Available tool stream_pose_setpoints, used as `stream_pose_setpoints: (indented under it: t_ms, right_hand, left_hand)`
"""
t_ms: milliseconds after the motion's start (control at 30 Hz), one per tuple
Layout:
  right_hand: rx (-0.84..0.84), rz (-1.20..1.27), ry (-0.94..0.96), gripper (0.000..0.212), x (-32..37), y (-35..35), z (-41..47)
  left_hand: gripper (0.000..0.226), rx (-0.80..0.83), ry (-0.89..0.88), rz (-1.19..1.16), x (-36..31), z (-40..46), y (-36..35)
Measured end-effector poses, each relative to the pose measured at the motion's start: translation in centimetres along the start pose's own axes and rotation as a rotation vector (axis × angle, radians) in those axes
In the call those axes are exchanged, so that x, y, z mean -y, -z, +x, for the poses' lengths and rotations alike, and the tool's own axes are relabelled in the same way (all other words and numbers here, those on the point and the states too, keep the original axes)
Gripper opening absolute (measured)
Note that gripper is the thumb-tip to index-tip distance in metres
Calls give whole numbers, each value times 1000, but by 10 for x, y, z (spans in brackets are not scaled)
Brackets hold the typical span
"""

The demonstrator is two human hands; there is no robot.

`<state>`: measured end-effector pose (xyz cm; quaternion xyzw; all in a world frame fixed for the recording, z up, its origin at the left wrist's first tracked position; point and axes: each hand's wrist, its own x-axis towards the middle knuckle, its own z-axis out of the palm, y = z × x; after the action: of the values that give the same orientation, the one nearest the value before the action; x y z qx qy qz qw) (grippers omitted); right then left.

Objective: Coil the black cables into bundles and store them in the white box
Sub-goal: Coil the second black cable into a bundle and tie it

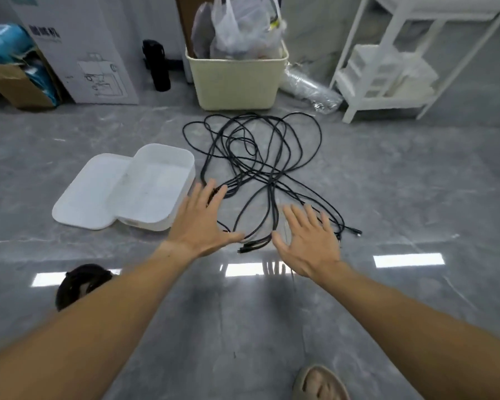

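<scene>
Several black cables lie loose and tangled on the grey floor, their plug ends near me. A white box stands open just left of the tangle, and its lid lies flat against its left side. My left hand hovers with fingers spread over the near left edge of the cables, beside the box's corner. My right hand is spread flat over the near right strands. Neither hand grips anything.
A cream basket with plastic bags stands behind the cables. A black bottle and a large cardboard carton are at the back left, a white shelf rack at the back right. A foot in a sandal shows at the bottom.
</scene>
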<state>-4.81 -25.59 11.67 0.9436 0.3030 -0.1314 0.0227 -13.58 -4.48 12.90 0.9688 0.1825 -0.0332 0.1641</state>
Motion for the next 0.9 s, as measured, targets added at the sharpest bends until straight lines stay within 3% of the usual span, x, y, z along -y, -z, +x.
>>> stream_pose_setpoints:
  t_ms: [133, 233, 333, 467, 733, 900]
  right_hand:
    - [39, -12, 17, 75, -15, -25, 9]
    - [93, -9, 48, 75, -18, -55, 24]
    - [114, 4, 71, 75, -19, -84, 41]
    - [150, -3, 71, 74, -19, -113, 60]
    - [102, 27, 47, 67, -18, -127, 68]
    - [53, 359, -6, 62, -16, -93, 65]
  left_hand:
    - [108, 92, -78, -20, -30, 11, -50]
    - [88, 128, -102, -20, -40, 20, -96]
    - [65, 108, -108, 36, -40, 30, -134]
    - [51, 80, -73, 78, -30, 44, -166]
    - [30, 65, -75, 119, -34, 62, -173]
    - [31, 12, -98, 51, -49, 57, -139]
